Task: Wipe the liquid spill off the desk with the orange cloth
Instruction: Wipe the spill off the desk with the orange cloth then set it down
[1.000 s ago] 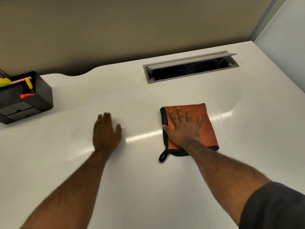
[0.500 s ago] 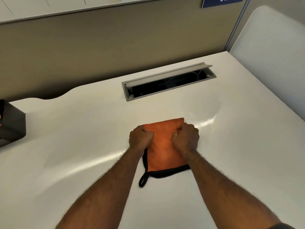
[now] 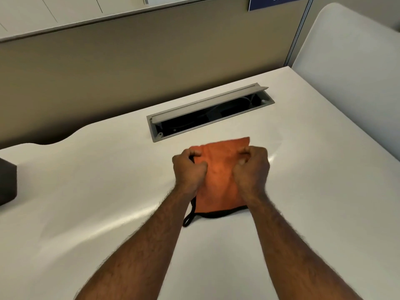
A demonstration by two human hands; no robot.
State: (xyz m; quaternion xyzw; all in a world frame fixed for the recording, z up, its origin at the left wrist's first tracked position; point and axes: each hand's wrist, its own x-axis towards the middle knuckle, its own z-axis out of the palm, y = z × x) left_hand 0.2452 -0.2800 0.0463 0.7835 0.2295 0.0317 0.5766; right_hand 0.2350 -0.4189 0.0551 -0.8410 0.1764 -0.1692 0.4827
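Observation:
An orange cloth [image 3: 218, 178] with a black border and a black loop at its near left corner lies on the white desk [image 3: 97, 191], just in front of the cable slot. My left hand [image 3: 188, 169] is fisted on the cloth's left edge and my right hand [image 3: 252, 167] is fisted on its right edge. Both grip the fabric, which bunches between them, and its far edge is lifted slightly. A faint wet sheen [image 3: 273, 158] shows on the desk just right of the cloth.
A grey cable slot [image 3: 211, 112] with its flap open sits behind the cloth. A black box [image 3: 7, 182] stands at the left edge. A tan partition [image 3: 129, 72] runs along the back and a white panel [image 3: 357, 72] rises on the right.
One second ago my right hand lay flat on the cloth and my left flat on the desk. Both hands have since closed on the cloth's sides, bunching it. The camera has shifted left and tilted up.

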